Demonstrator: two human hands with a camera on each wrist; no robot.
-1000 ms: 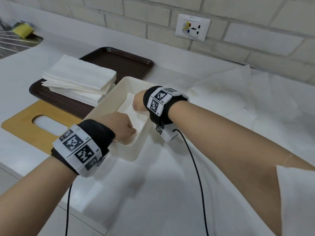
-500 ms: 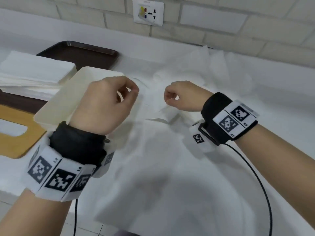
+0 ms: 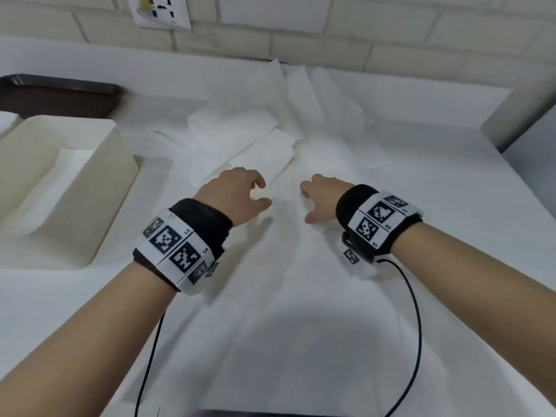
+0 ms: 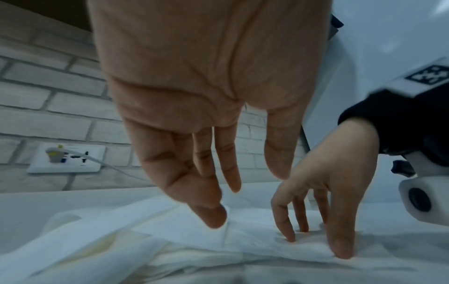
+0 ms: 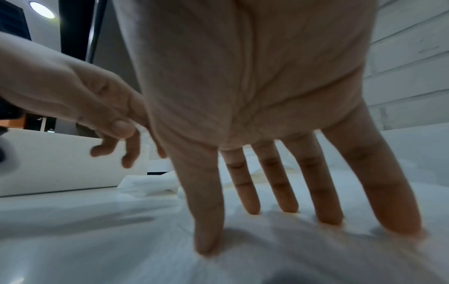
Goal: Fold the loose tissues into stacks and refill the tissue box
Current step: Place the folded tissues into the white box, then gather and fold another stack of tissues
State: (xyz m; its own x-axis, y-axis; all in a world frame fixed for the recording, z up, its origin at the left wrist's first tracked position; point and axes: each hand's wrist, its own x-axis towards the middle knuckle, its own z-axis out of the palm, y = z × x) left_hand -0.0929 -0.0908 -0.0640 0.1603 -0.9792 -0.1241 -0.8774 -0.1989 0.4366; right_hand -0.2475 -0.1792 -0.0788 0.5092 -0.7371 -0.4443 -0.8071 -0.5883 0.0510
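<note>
White desk (image 3: 451, 206) carried a spread of loose tissues (image 3: 270, 139) by the wall | cream tissue box (image 3: 99, 176) at left held one folded layer, refill judged barely begun | right hand (image 3: 320, 195) grip spread, fingertips pressing tissue | left hand (image 3: 234, 194) grip relaxed, hovering, holding nothing

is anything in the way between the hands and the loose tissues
Nothing visible. The right hand already presses its fingertips onto the loose tissues; the left hand is just above them, fingers straight.
</note>
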